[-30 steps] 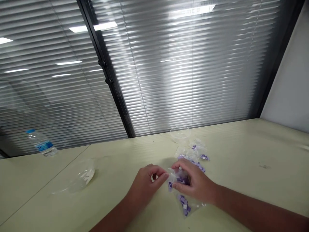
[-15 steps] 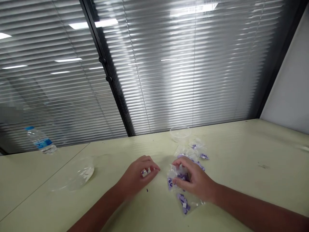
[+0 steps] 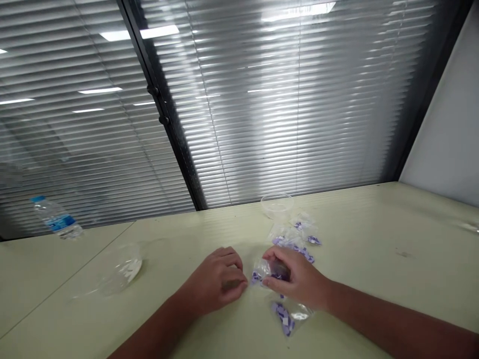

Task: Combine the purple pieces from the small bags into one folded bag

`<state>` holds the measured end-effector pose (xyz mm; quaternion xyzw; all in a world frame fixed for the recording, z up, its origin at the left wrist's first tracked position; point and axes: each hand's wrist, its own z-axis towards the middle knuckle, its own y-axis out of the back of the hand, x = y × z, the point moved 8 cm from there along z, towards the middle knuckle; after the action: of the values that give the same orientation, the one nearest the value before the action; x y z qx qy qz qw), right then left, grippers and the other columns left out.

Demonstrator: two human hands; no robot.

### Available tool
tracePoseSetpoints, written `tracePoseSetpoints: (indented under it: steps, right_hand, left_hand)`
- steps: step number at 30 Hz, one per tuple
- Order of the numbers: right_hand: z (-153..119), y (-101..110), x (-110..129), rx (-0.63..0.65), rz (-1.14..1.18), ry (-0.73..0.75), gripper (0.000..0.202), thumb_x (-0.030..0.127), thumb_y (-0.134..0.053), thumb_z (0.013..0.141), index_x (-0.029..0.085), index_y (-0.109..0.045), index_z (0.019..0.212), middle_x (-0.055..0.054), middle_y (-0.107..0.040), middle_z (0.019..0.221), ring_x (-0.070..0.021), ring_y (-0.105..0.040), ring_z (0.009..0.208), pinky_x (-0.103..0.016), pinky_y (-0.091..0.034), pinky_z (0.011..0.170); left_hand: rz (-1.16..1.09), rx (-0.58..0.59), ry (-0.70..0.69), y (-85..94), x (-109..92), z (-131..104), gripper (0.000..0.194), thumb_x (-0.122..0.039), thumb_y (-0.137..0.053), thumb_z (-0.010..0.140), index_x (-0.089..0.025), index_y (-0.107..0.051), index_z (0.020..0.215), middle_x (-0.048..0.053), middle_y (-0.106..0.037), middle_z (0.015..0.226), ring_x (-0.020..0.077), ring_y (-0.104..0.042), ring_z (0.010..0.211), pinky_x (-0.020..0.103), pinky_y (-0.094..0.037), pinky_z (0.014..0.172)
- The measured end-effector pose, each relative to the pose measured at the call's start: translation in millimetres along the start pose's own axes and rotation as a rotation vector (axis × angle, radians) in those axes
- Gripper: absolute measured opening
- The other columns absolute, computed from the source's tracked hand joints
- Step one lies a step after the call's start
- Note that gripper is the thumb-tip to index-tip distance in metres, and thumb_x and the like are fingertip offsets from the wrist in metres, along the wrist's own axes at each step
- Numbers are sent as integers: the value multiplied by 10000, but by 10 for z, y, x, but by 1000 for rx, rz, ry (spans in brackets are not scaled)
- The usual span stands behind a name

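Nearest the wearer, a small transparent plastic bag with purple and white pieces (image 3: 285,317) lay flat on the pale yellow-green tabletop (image 3: 355,239), just below the right hand, its glossy film catching the light.

The right hand (image 3: 301,279) was curled, thumb below and fingers above, around a transparent plastic bag of small purple and white pieces (image 3: 262,269). That held bag stuck out from the grip toward the left hand, low over the tabletop; whether it touched the surface could not be told. The left hand (image 3: 220,281) was just beside it, its fingers bent and their tips brought down against the thumb. Whether anything was pinched there could not be made out.

To the left, well apart from both hands, stood or lay a transparent, thin-walled plastic container (image 3: 121,271) with whitish contents near its right side; its outline was too faint to tell more.

Just beyond the right hand, a loose cluster of transparent bags with purple and white pieces (image 3: 294,242) was spread on the tabletop, some of them overlapping. Behind the cluster, near the back edge, was a round, clear plastic bowl (image 3: 277,204).

At the far left was a clear plastic bottle with a blue cap and blue label (image 3: 58,219), appearing tilted. Farthest back rose silvery horizontal blinds (image 3: 262,124), a slanting black frame bar (image 3: 162,109) and, at the right, a plain grey wall (image 3: 449,139).
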<state>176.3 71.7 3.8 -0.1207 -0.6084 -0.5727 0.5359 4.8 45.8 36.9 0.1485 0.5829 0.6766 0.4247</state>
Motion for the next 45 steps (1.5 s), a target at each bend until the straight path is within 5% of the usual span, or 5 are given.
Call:
tracePoseSetpoints:
  steps: [9, 16, 24, 29, 45]
  right_hand:
    - [5, -1, 26, 2, -48, 26, 353, 428, -785, 818, 236, -652, 1083, -2, -663, 992, -186, -588, 932, -313, -425, 817]
    - [18, 19, 62, -14, -23, 56, 352, 430, -778, 826, 234, -647, 1087, -8, -655, 986, -193, -580, 948, -311, -424, 828]
    - [20, 29, 47, -20, 2, 66, 356, 427, -780, 833, 240, -639, 1101, -11, -647, 1006, -194, -584, 953, -314, -433, 831]
    - [12, 22, 50, -13, -3, 53, 343, 415, -779, 839, 242, -635, 1097, -3, -636, 1000, -186, -580, 946, -313, -435, 816]
    - [0, 31, 58, -21, 5, 87, 326, 377, -759, 857, 232, -621, 1114, -27, -645, 1036, -201, -594, 993, -330, -456, 878]
  left_hand:
    - [-32, -62, 222, 233, 633, -176, 279, -329, -572, 976, -202, -715, 772, 54, -681, 903, 182, -604, 895, 294, -442, 798]
    - [89, 87, 646, 172, 1059, -351, 399, -554, -512, 962, -195, -647, 851, 25, -668, 811, 174, -546, 694, 277, -312, 595]
    - [338, 169, 625, -2, 770, -254, 637, -669, -339, 1008, -186, -607, 690, 61, -649, 705, 199, -544, 629, 324, -202, 595]
    - [430, 198, 569, -138, 613, -155, 524, -436, -281, 1069, -176, -667, 826, 109, -704, 848, 273, -634, 761, 348, -323, 652]
    - [47, 43, 641, 49, 932, -283, 418, -439, -343, 1010, -180, -418, 690, 14, -512, 661, 156, -433, 618, 289, -247, 588]
